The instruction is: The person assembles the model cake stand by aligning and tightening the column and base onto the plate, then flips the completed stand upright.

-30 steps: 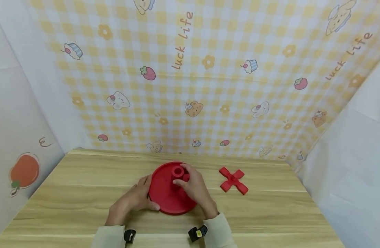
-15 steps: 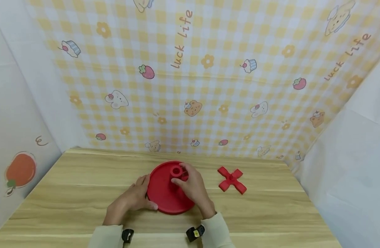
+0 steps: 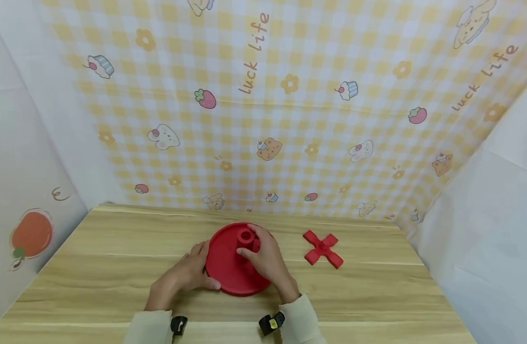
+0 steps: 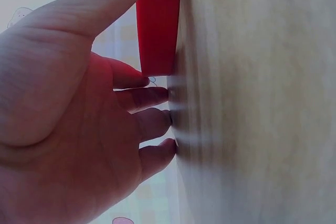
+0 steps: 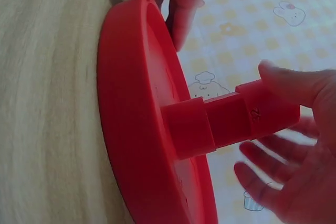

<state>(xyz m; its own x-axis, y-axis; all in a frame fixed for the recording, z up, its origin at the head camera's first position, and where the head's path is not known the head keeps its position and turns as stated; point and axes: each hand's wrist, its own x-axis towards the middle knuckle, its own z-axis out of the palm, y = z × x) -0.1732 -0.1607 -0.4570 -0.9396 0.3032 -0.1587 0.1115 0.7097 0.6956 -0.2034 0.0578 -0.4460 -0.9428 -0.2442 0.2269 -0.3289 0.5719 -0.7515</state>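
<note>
A round red tray-like base with a raised rim lies on the wooden table. From its middle rises a red post, topped by a thicker hollow red piece marked with small dark characters. My right hand grips this top piece between thumb and fingers; the post leans slightly in the right wrist view. At the base's left side, my left hand holds the rim, thumb at the front and fingers round the far side. In the left wrist view its fingertips reach down to the tabletop.
A red cross-shaped piece with four flared arms and a small central peg lies to the right of the base. A yellow checked cloth hangs behind the wooden table, and white cloth hangs at the right.
</note>
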